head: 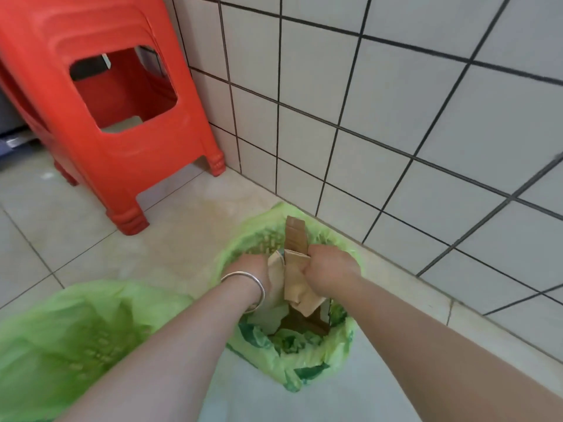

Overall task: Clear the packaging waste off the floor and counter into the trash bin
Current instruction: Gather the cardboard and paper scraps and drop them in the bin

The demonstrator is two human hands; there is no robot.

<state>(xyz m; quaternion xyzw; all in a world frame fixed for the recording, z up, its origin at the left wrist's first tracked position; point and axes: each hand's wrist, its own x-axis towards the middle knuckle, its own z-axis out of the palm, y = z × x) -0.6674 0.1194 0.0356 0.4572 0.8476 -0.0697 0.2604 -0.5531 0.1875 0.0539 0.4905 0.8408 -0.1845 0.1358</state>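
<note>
Cardboard (pixel 295 269) stands upright in bin (pixel 341 357), long axis vertical; left hand (pixel 254 266) and right hand (pixel 330 271) grip it.

No text, label, brand, number or sign can be read anywhere in this view. The folded brown cardboard (pixel 295 271) sticking out of the trash bin (pixel 341 360) shows only plain faces and fold lines. The bin's green liner carries darker green patches, too crumpled and blurred to make out as letters. The red plastic stool (pixel 100 117) has moulded ridges but no lettering, and the white wall tiles (pixel 396 95) are bare.
</note>
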